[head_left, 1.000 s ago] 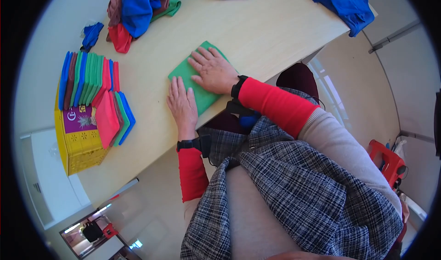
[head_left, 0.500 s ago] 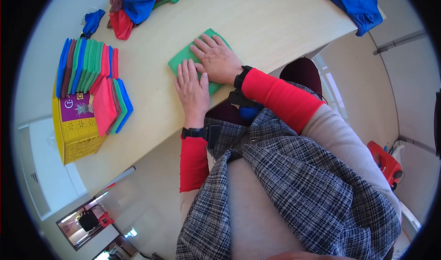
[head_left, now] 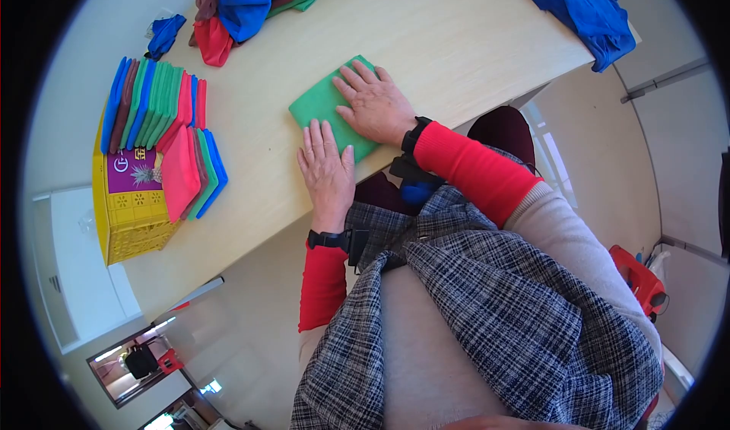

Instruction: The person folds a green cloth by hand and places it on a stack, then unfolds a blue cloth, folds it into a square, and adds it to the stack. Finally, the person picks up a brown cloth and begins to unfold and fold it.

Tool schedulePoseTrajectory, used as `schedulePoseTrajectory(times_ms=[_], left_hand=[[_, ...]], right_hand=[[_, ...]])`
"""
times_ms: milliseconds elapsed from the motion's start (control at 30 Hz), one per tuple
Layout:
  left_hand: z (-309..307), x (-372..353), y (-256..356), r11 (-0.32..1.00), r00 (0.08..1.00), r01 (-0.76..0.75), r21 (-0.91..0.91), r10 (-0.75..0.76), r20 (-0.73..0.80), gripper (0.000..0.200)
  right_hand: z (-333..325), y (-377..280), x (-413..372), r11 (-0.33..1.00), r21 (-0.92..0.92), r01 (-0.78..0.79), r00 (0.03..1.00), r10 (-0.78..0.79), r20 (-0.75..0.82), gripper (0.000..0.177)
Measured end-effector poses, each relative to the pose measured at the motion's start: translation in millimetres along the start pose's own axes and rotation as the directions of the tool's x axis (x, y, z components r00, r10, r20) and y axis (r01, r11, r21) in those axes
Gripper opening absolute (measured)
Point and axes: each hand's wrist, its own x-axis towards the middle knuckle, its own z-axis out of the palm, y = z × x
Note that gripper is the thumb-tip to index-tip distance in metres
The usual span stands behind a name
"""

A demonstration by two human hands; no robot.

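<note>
near the edge of the surface (head_left: 258,187), a folded green cloth (head_left: 314,104) lies flat under both hands. the left hand (head_left: 328,175) rests its fingers on the cloth's near left part, the right hand (head_left: 378,109) spreads over its right side; each grip is unclosed, fingers stretched out. to the left, upright folded cloths (head_left: 157,111) stand in a yellow basket (head_left: 141,232); a crumpled heap of cloths (head_left: 247,8) lies beyond.
</note>
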Motion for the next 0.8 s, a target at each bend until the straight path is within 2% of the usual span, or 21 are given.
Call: schedulePoseTrajectory(times_ms=[267,400,467,500,567,667,733,800], left_hand=[[-0.3,-4.6,-5.8,0.999,1.000,0.003,-0.051,-0.005,-0.031,0.065],[4.2,-5.9,-10.8,0.997,0.999,0.000,-0.073,-0.003,-0.041,0.066],[7.6,-5.6,-13.1,0.997,0.999,-0.014,-0.075,0.011,-0.044,0.066],[8.3,-5.7,-15.3,0.997,0.999,-0.020,-0.071,0.017,-0.047,0.067],[7.2,-6.8,-11.3,0.997,0.998,-0.037,-0.067,0.034,-0.046,0.067],[-10.9,-4.9,1.7,0.885,0.996,0.073,-0.460,-0.085,-0.005,0.069],[-7.0,-2.4,-0.7,0.913,0.998,0.034,-0.407,-0.053,-0.036,0.068],[-2.8,-0.9,-1.3,0.952,0.994,-0.046,-0.302,0.014,-0.108,0.067]], right_hand=[[-10.0,2.7,-4.7,1.000,0.002,-0.021,0.999,0.021,-0.024,0.057],[-21.3,-5.1,-6.1,0.989,-0.146,0.001,1.000,-0.001,0.003,0.058],[-23.3,-26.1,-8.3,0.997,0.057,0.059,0.998,-0.060,0.018,0.060],[-21.2,-39.4,-9.7,0.997,0.056,0.047,0.999,-0.048,0.021,0.060],[-18.6,-61.3,-10.5,0.934,0.328,0.139,0.990,-0.141,-0.017,0.063],[-4.8,-66.0,-10.5,0.916,0.379,0.132,0.990,-0.140,-0.008,0.064],[5.1,-64.9,-11.8,0.901,0.415,0.127,0.990,-0.141,0.003,0.065],[14.6,-58.7,-13.1,0.899,0.415,0.143,0.990,-0.121,-0.078,0.065]])
